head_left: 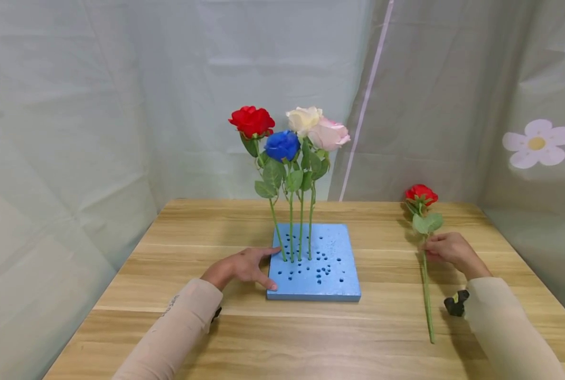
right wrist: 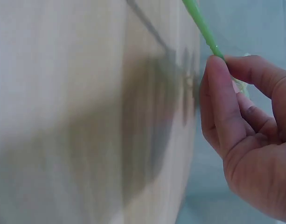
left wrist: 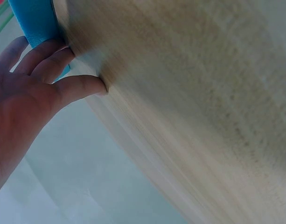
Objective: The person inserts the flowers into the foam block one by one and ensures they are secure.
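Note:
In the head view a blue board [head_left: 332, 240] full of small holes lies mid-table. Standing in it are a red rose [head_left: 252, 122], a blue rose [head_left: 282, 145], a cream rose [head_left: 303, 120] and a pink rose [head_left: 330, 134]. My left hand [head_left: 248, 265] touches the board's left side, its fingers spread. From the left wrist, the same hand [left wrist: 35, 86] has fingertips against the board's side [left wrist: 35, 21]. On the right, my right hand [head_left: 450, 250] pinches another red rose [head_left: 421, 195] by its stem. Thumb and fingers meet on that green stem [right wrist: 202, 25] in the right wrist view.
The wooden table [head_left: 206, 338] runs back to a pale cloth backdrop [head_left: 192, 105]. Cloth also hangs at both sides, with a flower print [head_left: 538, 143] on the right. A black object [head_left: 456, 303] shows by the right sleeve [head_left: 506, 316].

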`<state>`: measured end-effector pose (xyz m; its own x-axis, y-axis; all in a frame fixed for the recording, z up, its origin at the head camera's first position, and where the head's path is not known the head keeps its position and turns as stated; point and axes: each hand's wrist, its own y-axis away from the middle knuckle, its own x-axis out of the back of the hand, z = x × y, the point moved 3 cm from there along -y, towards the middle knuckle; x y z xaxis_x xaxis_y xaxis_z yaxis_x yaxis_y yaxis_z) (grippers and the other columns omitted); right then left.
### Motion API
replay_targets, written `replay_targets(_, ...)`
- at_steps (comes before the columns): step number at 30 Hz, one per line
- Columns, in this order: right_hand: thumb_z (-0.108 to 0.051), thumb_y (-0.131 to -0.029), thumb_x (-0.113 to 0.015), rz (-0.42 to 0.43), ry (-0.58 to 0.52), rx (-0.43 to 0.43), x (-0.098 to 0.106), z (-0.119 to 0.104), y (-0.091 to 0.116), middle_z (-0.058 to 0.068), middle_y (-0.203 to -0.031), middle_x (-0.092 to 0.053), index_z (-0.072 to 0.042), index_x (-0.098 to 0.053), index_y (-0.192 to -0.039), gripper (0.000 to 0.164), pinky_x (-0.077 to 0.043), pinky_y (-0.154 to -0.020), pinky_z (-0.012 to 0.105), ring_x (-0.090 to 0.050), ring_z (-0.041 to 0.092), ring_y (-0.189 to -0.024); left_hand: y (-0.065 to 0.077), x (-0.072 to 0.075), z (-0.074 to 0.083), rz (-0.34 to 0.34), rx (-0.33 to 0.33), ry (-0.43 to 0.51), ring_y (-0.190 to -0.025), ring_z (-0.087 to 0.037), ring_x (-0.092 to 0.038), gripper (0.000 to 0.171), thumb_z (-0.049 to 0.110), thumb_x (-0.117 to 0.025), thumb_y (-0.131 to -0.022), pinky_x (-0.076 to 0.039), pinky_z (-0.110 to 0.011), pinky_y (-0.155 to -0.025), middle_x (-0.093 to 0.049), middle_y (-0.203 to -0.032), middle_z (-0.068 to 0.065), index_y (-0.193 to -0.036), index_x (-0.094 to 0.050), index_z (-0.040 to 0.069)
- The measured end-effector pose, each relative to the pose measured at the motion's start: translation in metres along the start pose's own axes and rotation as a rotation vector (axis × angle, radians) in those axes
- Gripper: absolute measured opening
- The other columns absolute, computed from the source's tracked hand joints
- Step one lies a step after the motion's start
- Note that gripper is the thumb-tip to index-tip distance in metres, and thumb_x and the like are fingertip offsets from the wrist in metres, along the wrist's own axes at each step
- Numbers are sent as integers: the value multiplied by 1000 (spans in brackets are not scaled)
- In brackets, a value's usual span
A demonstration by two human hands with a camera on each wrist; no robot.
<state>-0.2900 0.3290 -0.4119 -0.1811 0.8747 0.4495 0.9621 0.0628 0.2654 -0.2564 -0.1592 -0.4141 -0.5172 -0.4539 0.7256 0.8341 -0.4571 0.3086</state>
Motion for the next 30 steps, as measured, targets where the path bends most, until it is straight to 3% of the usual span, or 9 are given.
replay_targets(5,-5,-98,-59,10,36,67,-2,-10,0,-2,-82,-66,22,-58,-110,30,-59,-69,25,-64,4,-72,0,-1,-1,1,5,4,-146,-33,-29,101,38,-91,-72,-31,-51,-115,-35,-158,-13,-155,-38,14)
replay_targets(10,-3,-100,-56,13,20,99,-3,-20,2,0,-88,-68,25,-51,-118,34,-59,-72,24,-65,2,-73,0,0,-1,-2,8,-1,-146,-33,-29,102,39,-91,-71,-30,-51,-115,-34,-159,-12,-155,-38,15)
replay_targets(22,-17,-103,-57,43,30,101,-1,-47,6,0,-98,-68,20,-45,-133,49,-57,-84,30,-68,0,-80,1,2,0,-14,8,9,-147,-33,-27,103,40,-90,-72,-29,-50,-116,-33,-159,-12,-156,-36,15)
replay_targets(26,-22,-102,-59,51,32,106,0,-55,8,2,-103,-67,18,-46,-134,52,-58,-82,27,-68,0,-81,1,2,-1,-12,5,10,-147,-33,-27,103,39,-91,-72,-29,-50,-116,-33,-159,-13,-156,-37,14)
replay_targets(30,-18,-101,-60,66,-2,143,-1,-63,9,-3,-96,-66,17,-51,-128,45,-58,-78,23,-67,-1,-79,0,1,-1,-13,3,13,-147,-32,-26,103,39,-91,-72,-28,-50,-116,-32,-160,-12,-156,-37,15)
